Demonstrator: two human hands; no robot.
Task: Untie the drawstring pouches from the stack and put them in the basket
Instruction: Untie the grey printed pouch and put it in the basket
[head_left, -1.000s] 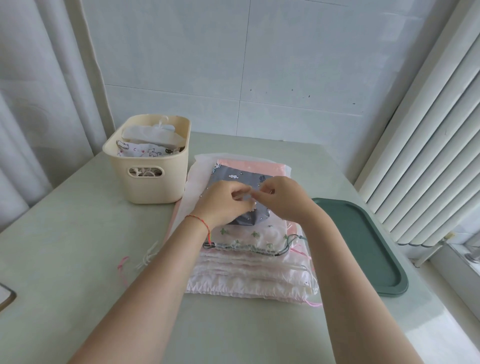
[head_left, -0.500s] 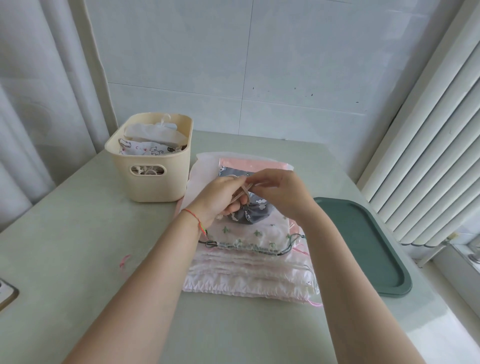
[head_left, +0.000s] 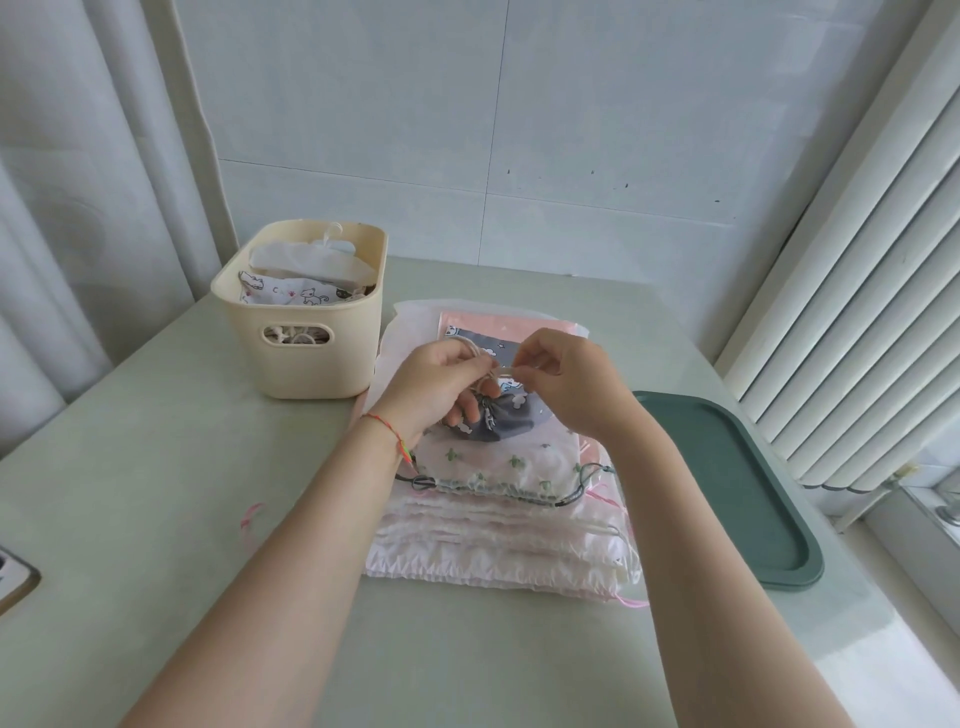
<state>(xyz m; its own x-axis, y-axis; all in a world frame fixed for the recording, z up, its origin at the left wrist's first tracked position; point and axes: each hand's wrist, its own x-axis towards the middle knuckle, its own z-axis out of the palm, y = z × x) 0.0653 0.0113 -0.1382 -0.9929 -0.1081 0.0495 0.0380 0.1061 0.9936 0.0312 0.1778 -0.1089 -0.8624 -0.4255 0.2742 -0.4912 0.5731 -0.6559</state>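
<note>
- The scene is seen through one wide-angle view only, worn at head height, so no part is shared with a second view.
- The view is aimed forward and down across the counter (head_left: 156, 467), toward the tiled wall (head_left: 571, 130) (lines bend near the edges).
- Both forearms are seen entering from the bottom edge, close under the lens.

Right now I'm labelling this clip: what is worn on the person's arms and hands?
Both forearms are bare, with no sleeves in view. The left hand has a thin red string bracelet at the wrist, with a bright green-and-pink end. The right hand wears nothing visible.
</note>
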